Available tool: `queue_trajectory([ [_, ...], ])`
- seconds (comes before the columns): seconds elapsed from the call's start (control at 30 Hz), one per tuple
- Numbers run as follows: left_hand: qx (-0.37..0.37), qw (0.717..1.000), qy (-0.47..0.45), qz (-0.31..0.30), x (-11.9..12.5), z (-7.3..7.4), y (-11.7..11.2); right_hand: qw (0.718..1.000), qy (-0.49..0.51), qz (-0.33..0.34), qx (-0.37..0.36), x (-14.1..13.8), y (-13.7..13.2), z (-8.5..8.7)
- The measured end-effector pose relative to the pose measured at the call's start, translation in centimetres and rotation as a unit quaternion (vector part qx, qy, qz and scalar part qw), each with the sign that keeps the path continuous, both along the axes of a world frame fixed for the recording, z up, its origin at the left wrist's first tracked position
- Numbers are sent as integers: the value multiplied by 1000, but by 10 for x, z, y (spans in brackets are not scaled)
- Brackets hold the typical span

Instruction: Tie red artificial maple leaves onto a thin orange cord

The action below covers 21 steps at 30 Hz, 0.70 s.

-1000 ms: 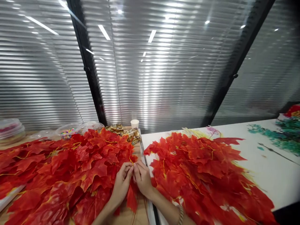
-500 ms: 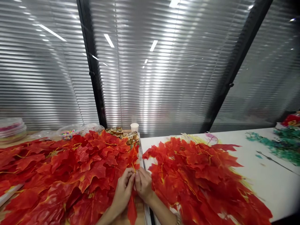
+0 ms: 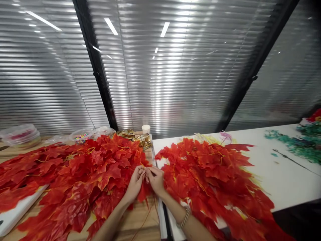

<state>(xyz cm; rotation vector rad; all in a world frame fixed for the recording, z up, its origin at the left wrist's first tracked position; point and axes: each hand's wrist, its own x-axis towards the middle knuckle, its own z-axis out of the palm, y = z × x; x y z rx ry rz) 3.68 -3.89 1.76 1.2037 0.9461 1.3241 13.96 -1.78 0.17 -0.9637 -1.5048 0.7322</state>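
Observation:
My left hand (image 3: 136, 183) and my right hand (image 3: 155, 180) meet at the gap between two heaps of red artificial leaves. Both are closed, thumbs and fingertips pinched together around the stem area of one artificial maple leaf (image 3: 143, 192). Its red blade hangs below the fingers, partly hidden by them. Beside my left hand spreads the left heap of maple leaves (image 3: 110, 174) with thin yellow stems. The right heap of maple leaves (image 3: 200, 170) lies close to my right hand. A thin string or stem (image 3: 147, 217) trails on the wooden surface beneath.
Gold packets (image 3: 144, 140) and a paper cup (image 3: 145, 129) stand behind the left heap, with lidded plastic tubs (image 3: 21, 135) further left. A white board-like object (image 3: 20, 209) lies front left. Green artificial foliage (image 3: 296, 145) rests on the white table (image 3: 263, 177). Blinds (image 3: 160, 77) rise behind.
The view has tilted down, showing more wood and both forearms. The leaf tip between the hands hangs less low than before. Both hands keep pinching close together.

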Motion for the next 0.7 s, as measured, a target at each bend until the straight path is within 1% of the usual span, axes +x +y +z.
queue_trajectory([
  [0.1,28,999,42,1,0,-7,-2,1000,-14,3,14,1,3,-3],
  [0.17,59,993,101,23,-2,-14,-2,999,-22,1,33,1,7,-8],
  [0.23,89,985,141,51,-4,-23,0,998,-25,0,54,0,11,-13],
  [0.3,91,977,176,85,-6,-33,1,997,-31,3,73,-2,13,-17],
  [0.4,81,970,202,110,-9,-45,1,995,-39,-5,94,-2,12,-19],
  [0.47,83,968,209,114,-10,-48,0,993,-42,-16,111,-2,11,-18],
  [0.6,93,965,220,105,-12,-47,0,983,-62,-27,168,2,11,-15],
  [0.7,97,968,205,104,-13,-49,1,974,-91,-34,203,5,13,-13],
])
